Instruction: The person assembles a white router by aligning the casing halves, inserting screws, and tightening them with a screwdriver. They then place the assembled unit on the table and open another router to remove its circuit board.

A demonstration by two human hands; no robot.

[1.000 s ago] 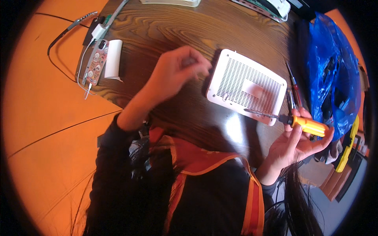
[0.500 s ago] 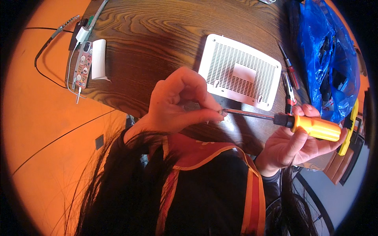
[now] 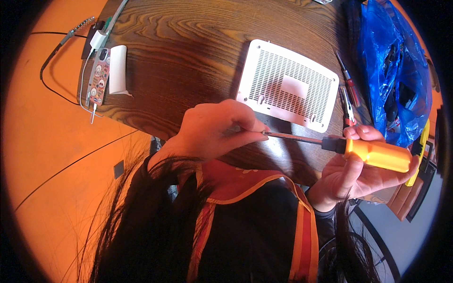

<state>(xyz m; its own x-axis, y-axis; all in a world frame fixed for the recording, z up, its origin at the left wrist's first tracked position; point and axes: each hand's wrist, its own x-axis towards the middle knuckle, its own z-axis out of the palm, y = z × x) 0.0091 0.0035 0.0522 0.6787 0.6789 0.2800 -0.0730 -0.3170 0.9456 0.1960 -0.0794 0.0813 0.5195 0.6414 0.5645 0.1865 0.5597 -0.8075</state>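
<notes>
My right hand (image 3: 351, 172) holds a screwdriver by its yellow handle (image 3: 380, 154), gripped between thumb and fingers. Its black collar and long metal shaft (image 3: 297, 137) point left, nearly level, above the table's near edge. At the shaft's end, my left hand (image 3: 212, 129) pinches thumb and forefinger together. Between those fingertips sits a tiny metal piece (image 3: 265, 133) that looks like a small screw, mostly covered by the fingers. Just beyond the shaft, a white vented plastic casing (image 3: 290, 87) lies flat, with slots, a pale label, corner holes and keyhole-shaped openings.
Right of the casing lie a red-handled screwdriver (image 3: 349, 85) and pliers (image 3: 348, 111), beside a blue plastic bag (image 3: 394, 70). On the dark wooden table's (image 3: 184, 52) left edge are a phone in a patterned case (image 3: 99, 78), a white curved piece (image 3: 118, 70) and cables.
My left hand has closed in lower, its fingers curling tighter at the screwdriver's tip. The handle has turned slightly in my right hand and shifted a little.
</notes>
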